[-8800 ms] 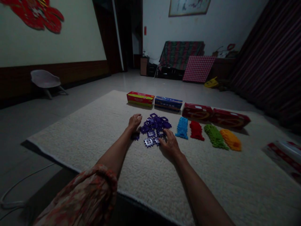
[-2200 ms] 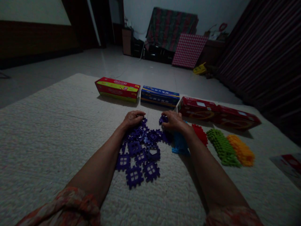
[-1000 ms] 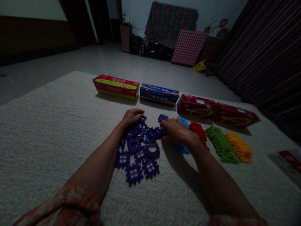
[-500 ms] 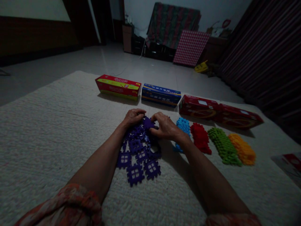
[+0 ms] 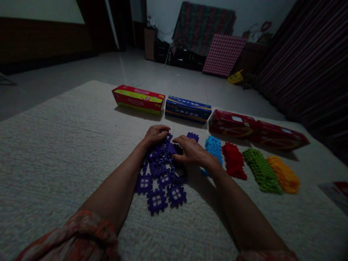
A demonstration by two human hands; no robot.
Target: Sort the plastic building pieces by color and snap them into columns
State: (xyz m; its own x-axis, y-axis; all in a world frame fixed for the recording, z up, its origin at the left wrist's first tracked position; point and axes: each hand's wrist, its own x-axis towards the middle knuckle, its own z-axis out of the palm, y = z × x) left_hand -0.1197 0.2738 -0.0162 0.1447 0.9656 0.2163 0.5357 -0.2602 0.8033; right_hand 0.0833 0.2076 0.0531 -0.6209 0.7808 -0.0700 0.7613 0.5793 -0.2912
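A heap of purple interlocking building pieces, square with notched edges and some with window-like openings, lies on the quilted mat in front of me. At its far left edge is my left hand, its fingers curled together over a purple piece; the fingertips are partly hidden. My right hand hovers over the heap's right side, thumb and forefinger apart, with purple pieces below and between them. Beyond its knuckles lies a single purple piece. Beside that hand stands a row of blue pieces.
Further right are rows of red pieces, green pieces and orange pieces. Behind them, a red-yellow box, a blue box and dark red boxes line the pale mat.
My right thumb and forefinger have spread from a purple piece at the top of the heap, and the hand has shifted slightly. The lone purple piece beyond it shows more. My left hand stays nearly still.
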